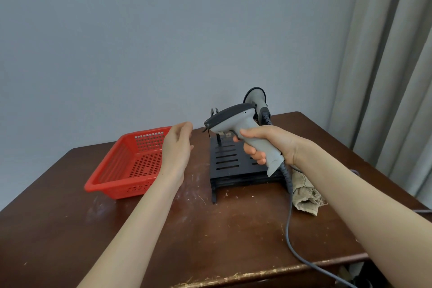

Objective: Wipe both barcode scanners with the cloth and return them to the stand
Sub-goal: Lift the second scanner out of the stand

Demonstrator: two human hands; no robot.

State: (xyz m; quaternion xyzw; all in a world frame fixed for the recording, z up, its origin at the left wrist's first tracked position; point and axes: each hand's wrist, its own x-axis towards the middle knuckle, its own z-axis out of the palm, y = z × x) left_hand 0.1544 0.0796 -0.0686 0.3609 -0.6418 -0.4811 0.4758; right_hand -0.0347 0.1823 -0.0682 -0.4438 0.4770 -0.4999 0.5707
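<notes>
My right hand grips the handle of a grey and black barcode scanner, holding it above the black slotted stand with its head pointing left. Its coiled grey cable hangs down over the table's front edge. A second scanner rests at the back of the stand, partly hidden behind the first. My left hand hovers empty with fingers loosely apart, left of the held scanner's head. The beige cloth lies crumpled on the table right of the stand, under my right forearm.
A red perforated plastic basket, with nothing in it, stands on the dark wooden table left of the stand. A grey wall is behind, and grey curtains hang at the right. The table's worn front edge is near me.
</notes>
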